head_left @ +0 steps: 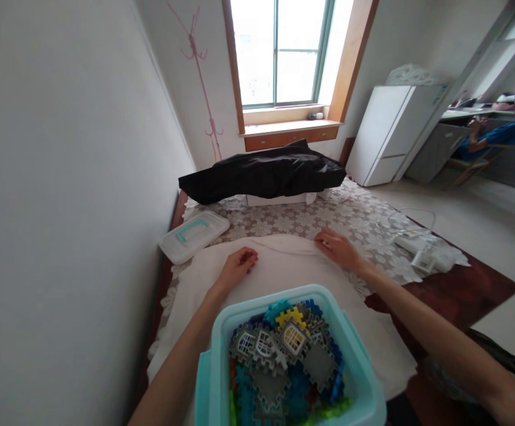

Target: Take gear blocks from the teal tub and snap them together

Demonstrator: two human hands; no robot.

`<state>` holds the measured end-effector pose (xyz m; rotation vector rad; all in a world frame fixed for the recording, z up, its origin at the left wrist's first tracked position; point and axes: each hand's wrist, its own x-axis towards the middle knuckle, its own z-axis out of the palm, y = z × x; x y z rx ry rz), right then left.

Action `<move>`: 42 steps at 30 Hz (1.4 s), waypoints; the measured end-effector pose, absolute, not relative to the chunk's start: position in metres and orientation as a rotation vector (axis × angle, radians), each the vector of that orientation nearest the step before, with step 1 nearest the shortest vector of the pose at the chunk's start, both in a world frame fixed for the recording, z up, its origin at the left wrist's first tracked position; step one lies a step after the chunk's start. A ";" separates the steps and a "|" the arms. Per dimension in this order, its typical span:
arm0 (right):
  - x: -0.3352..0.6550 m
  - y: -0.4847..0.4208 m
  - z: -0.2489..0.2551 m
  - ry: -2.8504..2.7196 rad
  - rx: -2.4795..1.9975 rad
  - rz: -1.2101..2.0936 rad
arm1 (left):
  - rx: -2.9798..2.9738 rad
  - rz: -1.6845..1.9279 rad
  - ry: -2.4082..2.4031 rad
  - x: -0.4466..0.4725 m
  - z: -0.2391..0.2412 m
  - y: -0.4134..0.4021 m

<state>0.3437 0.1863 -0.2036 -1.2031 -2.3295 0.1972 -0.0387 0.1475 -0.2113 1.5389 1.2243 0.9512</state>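
A white cloth [284, 278] lies spread on the table in front of me. My left hand [238, 265] rests on it with the fingers curled in, and nothing shows in them. My right hand [337, 247] pinches the cloth's far edge between thumb and fingers. Close to me stands a light blue plastic box [355, 367], open on top, filled with several toothed building tiles [284, 355] in grey, blue, yellow and green.
A white lid [194, 235] with a teal handle lies at the left by the wall. A black bag [261, 173] covers a white box at the table's far end. Chargers and cables [417, 242] sit at the right. A person sits at a desk far right.
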 end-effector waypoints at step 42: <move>0.282 0.023 -0.061 -2.665 -0.872 0.494 | 1.572 0.968 1.226 -0.038 -0.205 0.146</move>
